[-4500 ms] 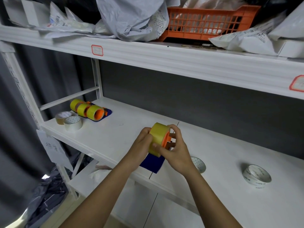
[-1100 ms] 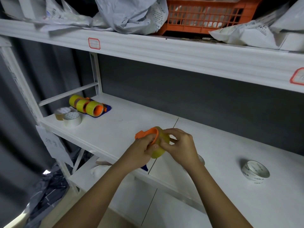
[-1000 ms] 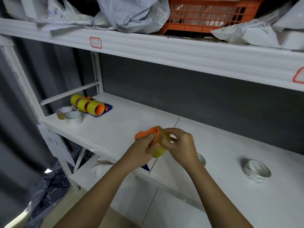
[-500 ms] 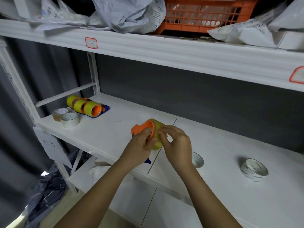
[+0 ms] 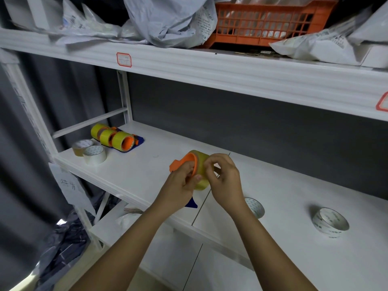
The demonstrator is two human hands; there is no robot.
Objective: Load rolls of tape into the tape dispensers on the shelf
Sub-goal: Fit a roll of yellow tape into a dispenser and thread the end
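Head view, hands (image 5: 204,181) hiding dispenser (image 5: 190,164)

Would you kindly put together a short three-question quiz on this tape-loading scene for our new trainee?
1. True or false: the orange basket stands on the same shelf board as the loaded dispensers.
2. Which hand holds the orange dispenser by its hub side, with the yellow tape roll on it? A) left hand B) right hand
3. Fill in: to the right of the hands, ___ white tape rolls lie flat on the shelf.

Key
1. False; it sits on the upper shelf.
2. A; the right hand's fingers pinch at the roll's surface.
3. Two: the near roll and the far roll.
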